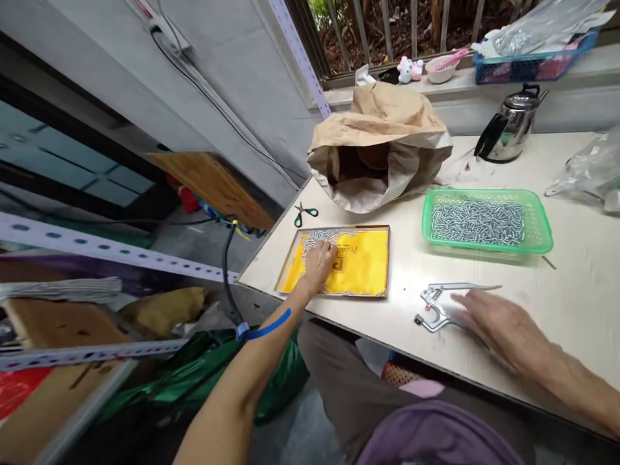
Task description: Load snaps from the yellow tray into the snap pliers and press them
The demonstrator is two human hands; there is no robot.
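My left hand reaches into a shallow cardboard tray lined with a yellow sheet. Its fingers are bent down together at a pile of small silver metal pieces; whatever they pinch is hidden. A blue band joined to a cable crosses that forearm. My right hand, a little blurred, has its fingers stretched out above the table. Silver hand-press pliers lie by its fingertips, with handles apart; the hand covers part of the lower handle.
A green plastic basket holds many small metal pins. Behind the tray lies a gaping brown paper sack. Green-handled scissors rest at the table's left edge. A steel kettle and a clear plastic bag stand farther back.
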